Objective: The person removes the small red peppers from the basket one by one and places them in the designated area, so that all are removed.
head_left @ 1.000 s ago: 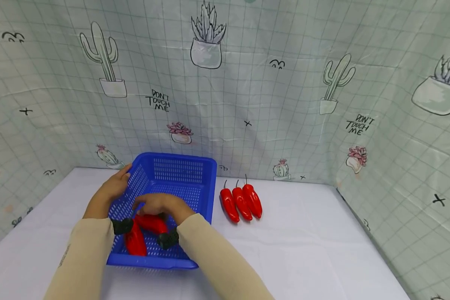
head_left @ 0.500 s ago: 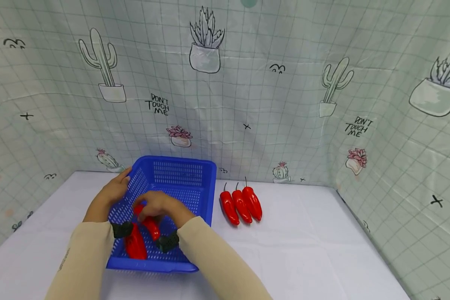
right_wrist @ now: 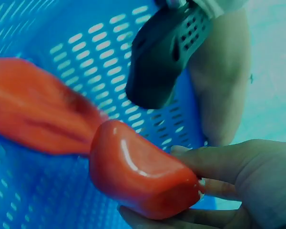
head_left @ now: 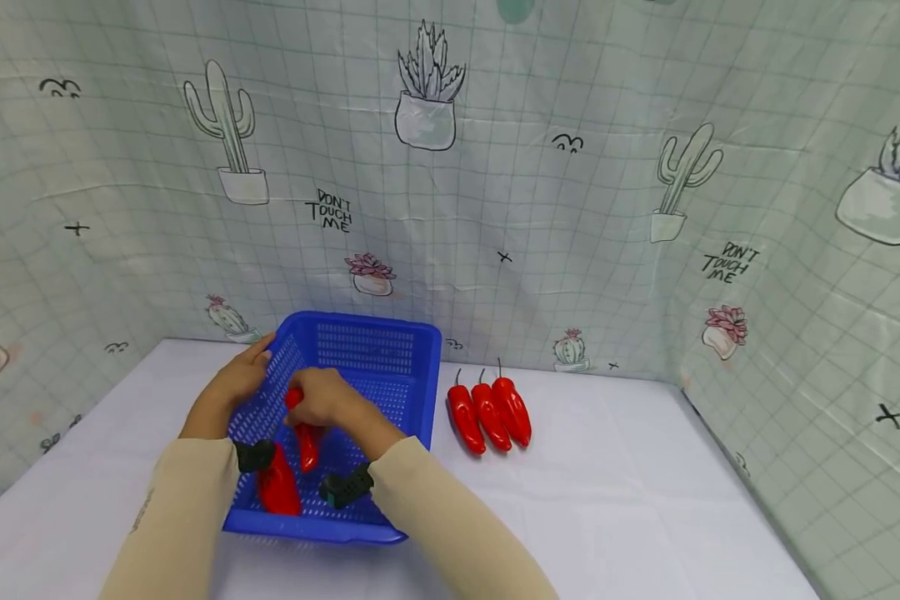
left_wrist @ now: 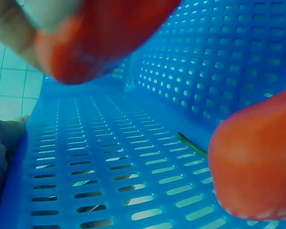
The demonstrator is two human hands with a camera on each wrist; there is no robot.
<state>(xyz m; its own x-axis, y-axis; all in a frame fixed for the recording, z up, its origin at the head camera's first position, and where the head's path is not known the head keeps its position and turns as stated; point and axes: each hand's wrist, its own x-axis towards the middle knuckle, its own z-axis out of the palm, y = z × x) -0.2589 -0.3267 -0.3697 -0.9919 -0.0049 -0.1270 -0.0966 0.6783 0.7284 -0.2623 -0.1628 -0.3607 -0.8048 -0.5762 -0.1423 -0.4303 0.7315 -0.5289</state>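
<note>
My right hand (head_left: 321, 398) pinches a red chili pepper (head_left: 310, 452) between thumb and fingers, inside a blue slotted plastic basket (head_left: 348, 531). In the right wrist view, the held pepper (right_wrist: 138, 169) shows its glossy side, and the thumb and fingers press on opposite sides of it. A second red pepper (head_left: 279, 483) lies in the basket's near-left part; the left wrist view shows a pepper (left_wrist: 257, 157) with a green stem on the slotted bottom. Along the outside of the basket's left wall, my left hand (head_left: 242, 380) rests with fingers extended toward the rim.
To the right of the basket, three red peppers (head_left: 489, 417) lie side by side on the white table (head_left: 600, 483), stems toward the back. A patterned curtain (head_left: 540, 200) rises behind. Dark wrist cameras (head_left: 345, 485) hang low over the basket.
My right hand has lifted and turned the pepper, so it now points more toward the basket's front. My left hand stays at the basket's left wall. The view has shifted slightly.
</note>
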